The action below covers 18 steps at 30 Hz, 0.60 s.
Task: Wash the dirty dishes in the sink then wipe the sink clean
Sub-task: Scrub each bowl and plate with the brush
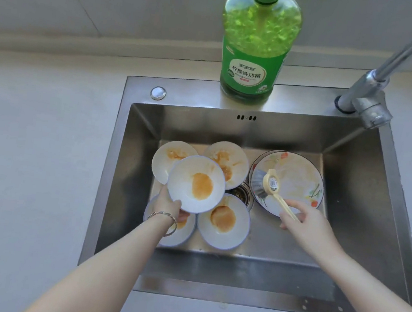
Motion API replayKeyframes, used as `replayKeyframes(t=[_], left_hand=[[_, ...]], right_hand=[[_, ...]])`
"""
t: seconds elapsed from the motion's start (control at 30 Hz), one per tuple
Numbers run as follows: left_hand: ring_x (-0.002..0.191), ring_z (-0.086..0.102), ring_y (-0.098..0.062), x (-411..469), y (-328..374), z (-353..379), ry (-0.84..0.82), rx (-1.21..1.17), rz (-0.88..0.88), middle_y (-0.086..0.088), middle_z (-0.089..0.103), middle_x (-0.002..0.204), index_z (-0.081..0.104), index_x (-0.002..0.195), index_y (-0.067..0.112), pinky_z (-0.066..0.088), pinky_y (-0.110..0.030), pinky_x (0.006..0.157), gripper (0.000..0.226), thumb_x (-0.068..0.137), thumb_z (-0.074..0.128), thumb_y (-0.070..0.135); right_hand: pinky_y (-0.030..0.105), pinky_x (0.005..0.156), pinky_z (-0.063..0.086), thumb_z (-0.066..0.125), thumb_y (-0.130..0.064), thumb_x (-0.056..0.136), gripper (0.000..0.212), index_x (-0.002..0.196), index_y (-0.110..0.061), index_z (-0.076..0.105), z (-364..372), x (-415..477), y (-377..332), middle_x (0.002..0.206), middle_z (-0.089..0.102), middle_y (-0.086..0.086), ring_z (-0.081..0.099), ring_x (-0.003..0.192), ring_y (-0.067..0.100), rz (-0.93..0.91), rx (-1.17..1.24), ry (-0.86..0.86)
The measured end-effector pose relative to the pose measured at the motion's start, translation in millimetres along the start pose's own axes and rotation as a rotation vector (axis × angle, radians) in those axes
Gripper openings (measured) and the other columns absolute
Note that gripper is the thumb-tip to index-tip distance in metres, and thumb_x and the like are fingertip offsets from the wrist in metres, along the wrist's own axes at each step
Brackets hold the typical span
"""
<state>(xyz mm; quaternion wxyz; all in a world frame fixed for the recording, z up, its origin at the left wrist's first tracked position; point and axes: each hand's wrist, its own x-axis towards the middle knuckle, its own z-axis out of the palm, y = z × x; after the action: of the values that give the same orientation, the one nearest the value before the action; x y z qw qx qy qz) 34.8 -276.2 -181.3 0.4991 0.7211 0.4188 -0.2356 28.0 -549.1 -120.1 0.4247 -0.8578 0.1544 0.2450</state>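
steel sink [352, 172] | sauce-stained white bowl [196, 183] tilted, raised over four more dirty bowls [223, 218] | floral plate [297, 176] at right, dish brush [270, 186] head over it

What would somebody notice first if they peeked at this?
The big green soap bottle stands on the back rim of the sink. In the sink lie white bowls smeared orange. The left hand holds one up, and the right hand holds a brush at a flowered plate.

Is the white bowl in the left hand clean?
No, the white blue-rimmed bowl held by the left hand has an orange sauce patch in its middle.
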Motion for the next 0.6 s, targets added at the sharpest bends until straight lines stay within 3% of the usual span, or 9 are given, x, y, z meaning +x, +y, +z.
replayKeyframes(t=[0.1,0.2,0.27,0.33,0.4,0.5,0.53,0.6], left_hand=[[0.109,0.053,-0.038,4.6,-5.5,6.1,0.029,-0.121,0.041,-0.005,0.047,0.125,0.035,0.134,0.034,0.057,-0.041,0.054,0.069,0.083,0.040,-0.012],[0.101,0.045,-0.028,-0.1,-9.1,7.4,0.086,-0.097,0.096,-0.001,0.046,0.116,0.039,0.133,0.031,0.046,-0.023,0.033,0.066,0.082,0.045,-0.011],[0.096,0.042,-0.026,-7.5,-12.7,4.7,0.089,-0.105,0.111,0.001,0.046,0.112,0.041,0.133,0.031,0.041,-0.017,0.029,0.066,0.081,0.045,-0.010],[0.098,0.043,-0.028,-19.2,-16.5,-0.4,0.074,-0.142,0.119,0.004,0.045,0.111,0.042,0.133,0.029,0.046,-0.022,0.033,0.067,0.080,0.044,-0.011],[0.103,0.048,-0.031,-36.2,-18.8,-7.3,0.068,-0.130,0.154,0.005,0.046,0.111,0.042,0.133,0.027,0.056,-0.036,0.047,0.067,0.078,0.048,-0.011],[0.092,0.062,-0.034,-66.2,-16.8,-15.3,0.017,-0.091,0.208,-0.004,0.061,0.107,0.044,0.126,0.036,0.057,-0.051,0.070,0.066,0.076,0.051,-0.007],[0.081,0.066,-0.034,-77.2,-13.3,-17.1,-0.016,-0.059,0.223,-0.009,0.067,0.096,0.045,0.119,0.044,0.057,-0.049,0.070,0.066,0.075,0.051,-0.005],[0.065,0.068,-0.030,-99.8,-2.6,-20.0,-0.098,-0.033,0.253,-0.012,0.068,0.073,0.044,0.105,0.056,0.059,-0.044,0.061,0.067,0.075,0.051,-0.003]], right_hand=[[0.017,0.055,0.038,0.057,-0.017,0.087,0.023,0.100,-0.035,0.057,7.5,-9.0,-1.1,0.066,0.067,-0.008,0.058,0.064,-0.001,0.016,0.000,-0.002],[0.006,0.052,0.037,0.057,-0.013,0.086,0.024,0.099,-0.033,0.058,13.6,-17.3,-3.4,0.065,0.067,-0.008,0.058,0.058,-0.008,0.015,0.017,-0.014],[0.004,0.052,0.038,0.057,-0.011,0.086,0.024,0.099,-0.031,0.059,13.8,-23.7,-6.7,0.066,0.066,-0.007,0.058,0.056,-0.007,0.011,0.036,-0.023],[0.002,0.052,0.038,0.058,-0.007,0.086,0.024,0.098,-0.028,0.060,11.9,-30.2,-9.5,0.064,0.066,-0.007,0.058,0.054,-0.008,0.000,0.071,-0.012],[0.001,0.052,0.038,0.063,-0.007,0.084,0.019,0.098,-0.019,0.062,9.4,-36.5,-14.2,0.066,0.068,-0.001,0.060,0.055,-0.006,0.005,0.150,0.015],[0.000,0.056,0.040,0.072,-0.022,0.079,0.029,0.105,-0.014,0.062,6.8,-43.1,-28.0,0.084,0.071,0.012,0.064,0.075,0.010,0.037,0.216,0.005],[0.000,0.055,0.041,0.073,-0.025,0.078,0.035,0.110,-0.017,0.060,6.0,-44.7,-33.8,0.090,0.071,0.008,0.062,0.076,0.006,0.050,0.223,-0.024],[0.002,0.044,0.037,0.072,-0.022,0.079,0.035,0.111,-0.020,0.059,2.6,-49.9,-46.1,0.085,0.069,-0.006,0.055,0.057,-0.006,0.049,0.258,-0.097]])
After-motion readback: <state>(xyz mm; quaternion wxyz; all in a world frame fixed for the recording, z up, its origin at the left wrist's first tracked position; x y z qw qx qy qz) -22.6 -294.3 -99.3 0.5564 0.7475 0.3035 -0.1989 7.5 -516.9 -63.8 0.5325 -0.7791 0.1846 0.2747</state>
